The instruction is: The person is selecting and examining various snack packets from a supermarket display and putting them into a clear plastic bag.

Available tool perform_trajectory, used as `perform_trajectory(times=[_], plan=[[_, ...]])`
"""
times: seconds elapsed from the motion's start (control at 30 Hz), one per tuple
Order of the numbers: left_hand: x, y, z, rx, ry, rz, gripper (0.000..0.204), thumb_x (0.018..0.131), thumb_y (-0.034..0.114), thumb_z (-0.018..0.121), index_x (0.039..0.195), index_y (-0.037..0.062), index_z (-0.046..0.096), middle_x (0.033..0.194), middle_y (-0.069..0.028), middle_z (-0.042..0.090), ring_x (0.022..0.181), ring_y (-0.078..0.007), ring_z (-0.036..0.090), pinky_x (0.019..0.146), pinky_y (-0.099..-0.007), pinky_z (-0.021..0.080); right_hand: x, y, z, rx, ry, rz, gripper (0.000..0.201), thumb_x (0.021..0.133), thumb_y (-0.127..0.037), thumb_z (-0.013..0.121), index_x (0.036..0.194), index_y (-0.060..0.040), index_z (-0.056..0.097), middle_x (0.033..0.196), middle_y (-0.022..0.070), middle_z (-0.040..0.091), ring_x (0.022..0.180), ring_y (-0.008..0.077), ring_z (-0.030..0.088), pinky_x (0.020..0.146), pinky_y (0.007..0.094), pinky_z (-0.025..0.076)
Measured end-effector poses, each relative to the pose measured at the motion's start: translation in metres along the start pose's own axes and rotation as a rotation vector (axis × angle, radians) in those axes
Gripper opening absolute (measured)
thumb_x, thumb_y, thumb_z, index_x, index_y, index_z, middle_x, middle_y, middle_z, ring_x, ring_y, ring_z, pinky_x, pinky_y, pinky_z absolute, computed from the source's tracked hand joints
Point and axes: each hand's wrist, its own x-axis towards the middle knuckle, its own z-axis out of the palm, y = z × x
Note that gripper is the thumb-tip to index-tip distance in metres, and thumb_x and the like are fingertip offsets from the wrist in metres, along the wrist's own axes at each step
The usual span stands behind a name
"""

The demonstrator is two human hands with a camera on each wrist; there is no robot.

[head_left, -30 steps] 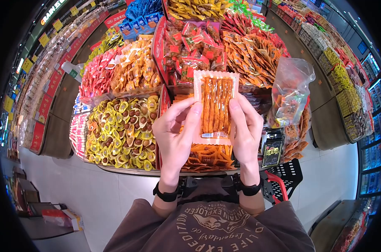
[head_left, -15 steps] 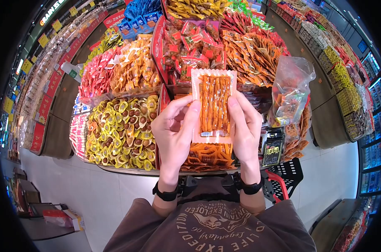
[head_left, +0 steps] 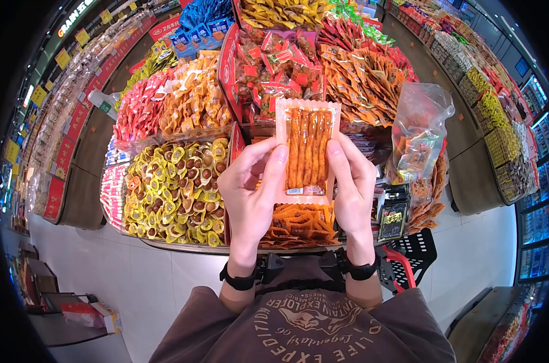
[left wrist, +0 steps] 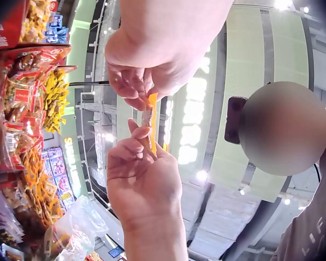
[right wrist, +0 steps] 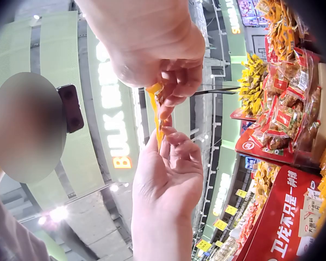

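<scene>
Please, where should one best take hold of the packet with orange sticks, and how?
Probably by its long side edges, pinched from left and right, as the left hand and right hand hold it. The packet looks thin and flat, and its pale border leaves room beside the sticks.

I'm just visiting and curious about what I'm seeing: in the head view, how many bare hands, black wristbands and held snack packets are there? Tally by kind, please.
Left hand and right hand: 2
Black wristbands: 2
Held snack packet: 1
Total: 5
</scene>
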Motion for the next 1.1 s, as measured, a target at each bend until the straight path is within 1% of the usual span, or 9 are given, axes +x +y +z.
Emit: perform_trajectory(times=[0.2,0.33,0.4,0.43,0.5,0.53,0.6,0.83,1.1], plan=[[0.0,-0.001,-0.001,0.014,-0.006,-0.005,0.018,0.091,0.006,0.065,0.107,-0.0025,0.066,0.086,-0.0006,0.067,0.075,-0.0023,0.057,0.067,-0.018,0.045,0.0,-0.001,0.0,-0.01,0.002,-0.007,0.033,0.102,-0.018,0.048,0.126,0.0031,0.058,0.059,-0.0072,0.049,0.052,-0.0016,0.038,0.045,0.0192,0.027],[0.0,-0.001,-0.001,0.02,-0.01,-0.018,0.018,0.091,0.006,0.065,0.107,-0.0026,0.066,0.087,-0.0014,0.067,0.076,-0.0031,0.059,0.067,-0.0183,0.045,0.002,0.004,0.0,-0.016,0.004,-0.013,0.033,0.102,-0.017,0.048,0.126,0.003,0.058,0.058,-0.0079,0.047,0.051,-0.0018,0.037,0.044,0.0195,0.025],[0.0,-0.001,0.0,-0.012,-0.002,-0.01,0.018,0.092,0.006,0.065,0.107,-0.0028,0.066,0.089,-0.0027,0.068,0.079,-0.0044,0.061,0.069,-0.019,0.047,0.006,0.018,0.003,-0.095,0.049,-0.258,0.033,0.102,-0.018,0.049,0.126,0.0033,0.058,0.058,-0.0067,0.048,0.052,-0.0008,0.038,0.046,0.0201,0.028],[0.0,0.0,0.0,-0.012,-0.002,-0.01,0.018,0.092,0.006,0.065,0.107,-0.0028,0.066,0.089,-0.0027,0.068,0.079,-0.0044,0.061,0.069,-0.019,0.047,0.005,0.017,0.003,-0.095,0.049,-0.258,0.033,0.102,-0.018,0.049,0.126,0.0033,0.058,0.058,-0.0067,0.048,0.052,-0.0008,0.038,0.046,0.0201,0.028],[-0.001,0.0,0.0,-0.056,-0.017,-0.008,0.018,0.092,0.006,0.064,0.108,-0.0031,0.065,0.091,-0.0037,0.069,0.081,-0.0055,0.062,0.07,-0.0197,0.048,0.002,0.01,0.004,-0.09,0.055,-0.165,0.033,0.102,-0.019,0.049,0.125,0.0033,0.058,0.058,-0.0058,0.049,0.052,-0.0001,0.04,0.046,0.0205,0.03],[0.0,0.0,-0.001,-0.056,-0.017,-0.009,0.018,0.092,0.006,0.064,0.108,-0.0031,0.065,0.091,-0.0037,0.069,0.081,-0.0055,0.062,0.07,-0.0197,0.048,0.001,0.005,0.004,-0.089,0.055,-0.164,0.033,0.102,-0.019,0.049,0.125,0.0033,0.058,0.058,-0.0058,0.049,0.052,-0.0001,0.04,0.046,0.0205,0.03],[0.0,-0.001,-0.002,-0.017,-0.025,0.009,0.018,0.093,0.006,0.064,0.108,-0.0031,0.065,0.091,-0.0038,0.069,0.081,-0.0056,0.062,0.071,-0.0199,0.048,0.0,-0.001,0.002,-0.056,0.014,-0.049,0.032,0.102,-0.018,0.049,0.125,0.0036,0.058,0.058,-0.0064,0.048,0.052,-0.0006,0.039,0.046,0.0202,0.029],[0.0,-0.003,-0.003,0.001,-0.015,0.012,0.018,0.093,0.007,0.064,0.108,-0.0028,0.066,0.09,-0.0029,0.068,0.079,-0.0044,0.06,0.069,-0.0191,0.047,-0.001,0.0,0.002,-0.042,0.014,-0.03,0.031,0.101,-0.014,0.049,0.125,0.0045,0.058,0.056,-0.0075,0.046,0.05,-0.0018,0.038,0.044,0.0196,0.026],[0.0,-0.004,-0.006,0.023,-0.009,0.001,0.017,0.092,0.007,0.065,0.107,-0.0012,0.066,0.082,0.0007,0.065,0.071,-0.001,0.056,0.061,-0.0171,0.043,-0.002,0.001,0.004,-0.035,0.012,-0.028,0.031,0.101,-0.013,0.049,0.124,0.0045,0.058,0.056,-0.0078,0.046,0.05,-0.002,0.038,0.043,0.0196,0.026]])
